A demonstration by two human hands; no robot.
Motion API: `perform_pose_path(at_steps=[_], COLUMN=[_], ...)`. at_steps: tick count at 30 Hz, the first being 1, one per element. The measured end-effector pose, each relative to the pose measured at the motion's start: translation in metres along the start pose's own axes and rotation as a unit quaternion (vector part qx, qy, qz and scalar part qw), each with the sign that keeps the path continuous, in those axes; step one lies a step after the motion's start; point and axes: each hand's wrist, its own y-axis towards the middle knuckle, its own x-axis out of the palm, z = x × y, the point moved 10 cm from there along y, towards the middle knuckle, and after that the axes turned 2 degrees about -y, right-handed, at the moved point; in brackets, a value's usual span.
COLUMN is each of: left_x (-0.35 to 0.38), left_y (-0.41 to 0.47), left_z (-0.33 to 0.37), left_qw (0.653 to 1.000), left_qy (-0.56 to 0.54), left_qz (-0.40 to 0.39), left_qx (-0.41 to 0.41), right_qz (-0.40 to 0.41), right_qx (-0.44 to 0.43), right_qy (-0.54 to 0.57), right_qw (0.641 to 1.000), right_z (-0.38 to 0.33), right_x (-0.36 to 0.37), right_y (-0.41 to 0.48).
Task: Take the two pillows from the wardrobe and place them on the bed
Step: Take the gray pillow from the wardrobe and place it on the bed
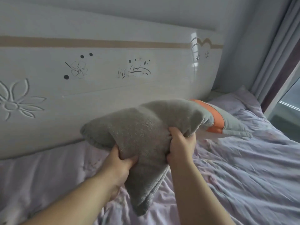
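Observation:
A grey terry-covered pillow point(146, 125) hangs bent above the bed point(243, 176), close to the headboard. My left hand point(118, 164) grips its lower left edge and my right hand point(180, 143) pinches its near side. Behind it, a second pillow point(227, 122), grey with an orange band, lies flat on the lilac quilt by the headboard, partly hidden by the held one. The wardrobe is out of view.
A glossy white headboard point(97, 82) with flower drawings runs along the back. Grey curtains point(276, 54) and a window edge point(290, 95) stand at the right. A lilac pillow point(235, 101) lies in the far corner. The quilt is rumpled.

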Motion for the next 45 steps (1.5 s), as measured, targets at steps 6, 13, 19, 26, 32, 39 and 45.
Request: perform_pose_path(at_steps=[6, 13, 19, 26, 32, 39, 45], left_x=[0.075, 0.082, 0.060, 0.044, 0.026, -0.080, -0.252], left_y=[0.022, 0.029, 0.036, 0.038, 0.018, -0.049, -0.148], left_z=[0.073, 0.058, 0.047, 0.076, 0.111, 0.134, 0.167], left_qw=[0.993, 0.985, 0.981, 0.971, 0.919, 0.746, 0.670], left_qy=[0.003, 0.127, 0.161, 0.195, 0.326, 0.568, 0.640], left_qz=[-0.113, -0.112, -0.097, -0.068, 0.005, 0.118, 0.294], left_qx=[0.042, 0.042, 0.052, 0.123, 0.221, 0.326, 0.235], right_qz=[0.014, -0.027, -0.092, 0.002, -0.013, -0.159, -0.367], right_qx=[-0.050, 0.139, 0.134, -0.111, -0.201, -0.357, -0.450], right_qy=[0.001, -0.290, -0.407, -0.433, -0.396, -0.326, -0.222], right_qw=[0.999, 0.946, 0.899, 0.894, 0.896, 0.861, 0.783], right_z=[-0.090, -0.010, 0.071, 0.035, -0.017, -0.055, -0.057], right_x=[-0.001, -0.035, -0.015, 0.022, 0.073, 0.152, 0.251], right_y=[0.083, 0.146, 0.124, 0.078, 0.030, -0.102, -0.304])
